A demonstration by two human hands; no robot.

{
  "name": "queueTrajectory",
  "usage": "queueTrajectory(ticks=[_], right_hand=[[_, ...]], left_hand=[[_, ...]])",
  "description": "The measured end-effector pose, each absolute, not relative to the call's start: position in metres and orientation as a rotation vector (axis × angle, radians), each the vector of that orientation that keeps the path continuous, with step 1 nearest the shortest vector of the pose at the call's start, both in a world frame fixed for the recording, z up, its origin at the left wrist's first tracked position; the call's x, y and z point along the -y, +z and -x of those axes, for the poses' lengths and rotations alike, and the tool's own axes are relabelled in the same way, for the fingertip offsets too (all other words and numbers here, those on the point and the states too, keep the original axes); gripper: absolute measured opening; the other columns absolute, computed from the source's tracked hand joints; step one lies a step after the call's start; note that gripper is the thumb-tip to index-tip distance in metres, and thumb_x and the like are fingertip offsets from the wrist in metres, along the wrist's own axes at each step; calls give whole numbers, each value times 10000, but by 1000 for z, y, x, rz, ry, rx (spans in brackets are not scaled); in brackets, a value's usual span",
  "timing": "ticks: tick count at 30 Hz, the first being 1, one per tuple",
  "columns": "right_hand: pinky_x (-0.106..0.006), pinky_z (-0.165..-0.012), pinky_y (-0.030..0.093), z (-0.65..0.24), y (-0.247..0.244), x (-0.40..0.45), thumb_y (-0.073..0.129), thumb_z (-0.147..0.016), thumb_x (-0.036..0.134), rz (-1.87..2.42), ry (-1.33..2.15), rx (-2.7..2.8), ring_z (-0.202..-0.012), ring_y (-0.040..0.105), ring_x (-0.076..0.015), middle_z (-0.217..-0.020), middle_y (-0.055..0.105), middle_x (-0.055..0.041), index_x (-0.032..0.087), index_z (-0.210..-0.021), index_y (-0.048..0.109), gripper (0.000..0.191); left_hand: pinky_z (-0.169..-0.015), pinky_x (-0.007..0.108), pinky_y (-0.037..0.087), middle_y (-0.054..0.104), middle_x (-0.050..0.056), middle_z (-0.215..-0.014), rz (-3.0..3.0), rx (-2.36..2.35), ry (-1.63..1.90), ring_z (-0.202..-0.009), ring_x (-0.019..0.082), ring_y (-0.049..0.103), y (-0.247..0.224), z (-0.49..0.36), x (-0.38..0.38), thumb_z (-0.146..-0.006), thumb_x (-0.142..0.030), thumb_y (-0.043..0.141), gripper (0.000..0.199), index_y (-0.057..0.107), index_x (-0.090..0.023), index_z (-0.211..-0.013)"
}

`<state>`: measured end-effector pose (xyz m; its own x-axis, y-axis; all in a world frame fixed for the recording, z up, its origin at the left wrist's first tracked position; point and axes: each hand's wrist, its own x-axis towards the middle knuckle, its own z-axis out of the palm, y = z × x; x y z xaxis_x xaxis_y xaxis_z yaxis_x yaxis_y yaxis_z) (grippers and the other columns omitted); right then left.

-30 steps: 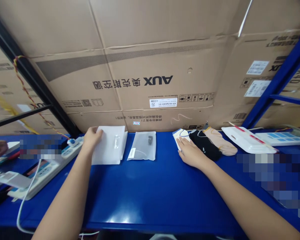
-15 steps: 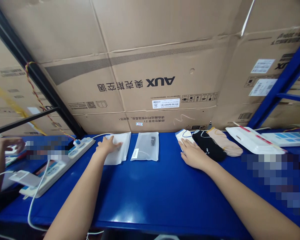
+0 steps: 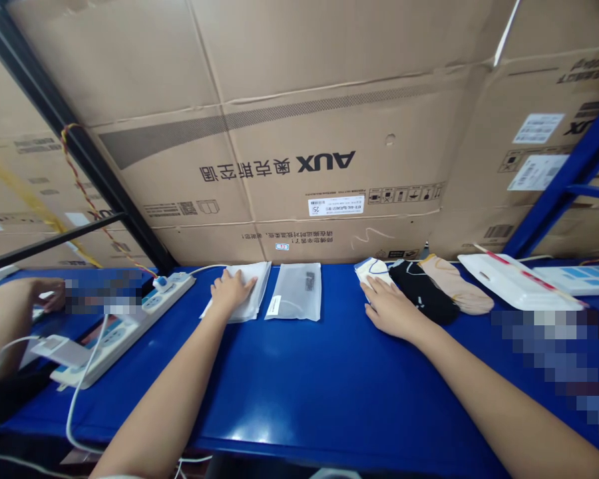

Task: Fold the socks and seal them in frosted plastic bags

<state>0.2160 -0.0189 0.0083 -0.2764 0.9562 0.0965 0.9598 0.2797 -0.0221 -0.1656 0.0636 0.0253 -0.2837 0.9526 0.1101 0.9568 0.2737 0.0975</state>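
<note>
On the workbench (image 3: 329, 372), a power strip (image 3: 124, 332), two plastic bags (image 3: 293, 291) and socks (image 3: 424, 296) lie left to right.

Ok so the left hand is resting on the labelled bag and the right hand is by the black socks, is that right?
Not quite. In the head view, the left hand is on the white folded bag, not the labelled bag, which lies untouched to its right. The right hand is by the black socks, as you said.

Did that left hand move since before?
Yes, the left hand moved right, closer to the frosted plastic bag.
</note>
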Motion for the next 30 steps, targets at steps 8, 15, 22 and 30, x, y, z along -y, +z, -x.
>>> queueTrajectory(ticks=[8, 15, 22, 30], right_hand=[[-478, -1091, 430, -187, 13, 30, 499, -904, 306, 1254, 621, 2097, -1259, 553, -276, -1427, 520, -133, 200, -1242, 628, 377], [-388, -799, 600, -161, 8, 33, 694, -799, 252, 1126, 1666, 1220, -851, 713, -183, -1360, 554, -169, 190, -1333, 445, 592], [-172, -362, 268, -170, 4, 23, 732, -764, 491, 1076, 1712, 1106, -354, 335, -37, -501, 458, 104, 182, -900, 529, 393], [-188, -393, 261, -173, 15, 33, 772, -694, 418, 938, 1809, 1338, -358, 353, -51, -505, 493, 105, 192, -944, 548, 405]], left_hand=[[-1118, 424, 344, 556, 155, -1390, 2414, 1823, -667, -1308, 296, 481, 33, 124, -51, -950, -439, 418, 502, 587, -138, -1315], [-1188, 551, 81, 159, 102, -1633, 2943, 1622, -266, -1508, 307, 78, 18, 75, -21, -973, -590, 302, 674, 287, -233, -1544], [-1156, 521, 256, 292, 146, -1590, 3153, 1542, -488, -1465, 337, 244, 25, 41, 21, -944, -590, 409, 683, 373, -209, -1509], [-1072, 429, 378, 594, 109, -1335, 2900, 1600, -1250, -1250, 272, 519, 37, 43, 10, -930, -475, 501, 484, 545, -219, -1338]])
